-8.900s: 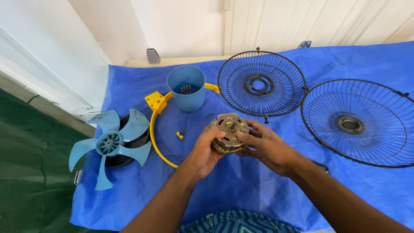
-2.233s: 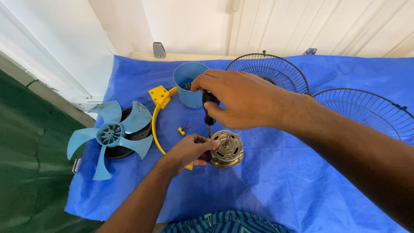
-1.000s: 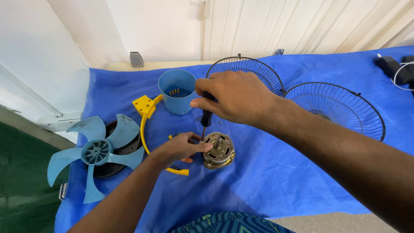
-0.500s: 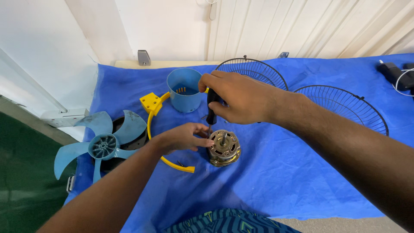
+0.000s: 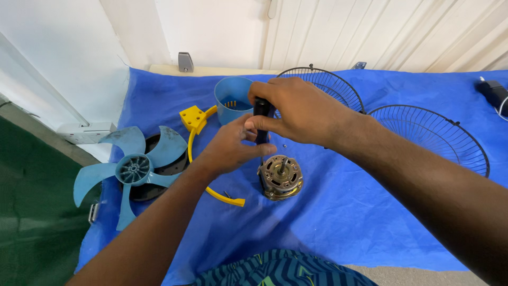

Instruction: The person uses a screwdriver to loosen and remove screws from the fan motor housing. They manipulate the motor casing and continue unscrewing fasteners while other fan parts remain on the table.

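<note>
Closest to us, the fan motor [image 5: 280, 177] sits on the blue sheet [image 5: 338, 222] over the worktop, shaft pointing up, nobody holding it. That is a dense lump of steel plates and copper winding by the look of it, heavy for its size and rigid, so I'd take it round the outer casing and keep fingers off the thin shaft and the windings. Just above it the left hand [image 5: 228, 149] is half curled, fingertips meeting the lower end of the black screwdriver [image 5: 262, 121]; whether it truly pinches the tool or only steadies it I cannot tell from here. The right hand [image 5: 296, 110] has its grip clenched round the screwdriver handle, tool upright over the motor, tip hidden behind the fingers. A slim, stiff tool, light, best held right there on the handle. To the left, the yellow ring [image 5: 197, 139] and the blue fan blade [image 5: 124, 170] lie flat. Farther back stands the blue cup [image 5: 230, 98], then the two wire guards [image 5: 328, 87] [image 5: 439, 135].
</note>
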